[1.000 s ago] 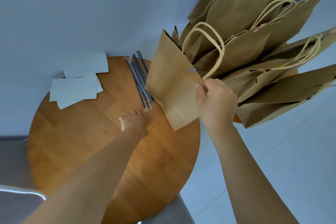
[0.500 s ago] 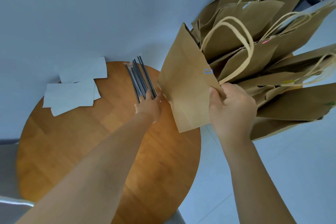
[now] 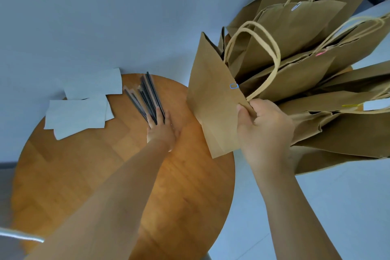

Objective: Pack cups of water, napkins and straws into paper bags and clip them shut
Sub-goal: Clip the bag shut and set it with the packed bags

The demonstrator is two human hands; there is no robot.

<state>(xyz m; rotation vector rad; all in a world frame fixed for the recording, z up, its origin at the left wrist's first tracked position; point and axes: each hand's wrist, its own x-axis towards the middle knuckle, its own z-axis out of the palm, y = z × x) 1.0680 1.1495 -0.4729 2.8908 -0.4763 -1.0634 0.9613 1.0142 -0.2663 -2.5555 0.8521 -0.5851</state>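
Paper bag (image 3: 213, 110) hanging clipped from the right hand (image 3: 263, 126).
Left hand (image 3: 161, 131) fingers are lying flat on straws (image 3: 147, 99); they may be scattering off the table (image 3: 190, 186).

Your table (image 3: 63, 175): napkins (image 3: 80, 112) far left, straws (image 3: 147, 95) right of them, bags (image 3: 306, 69) beyond right edge.

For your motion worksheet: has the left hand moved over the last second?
Yes. The left hand moved up the round table onto the dark straws.
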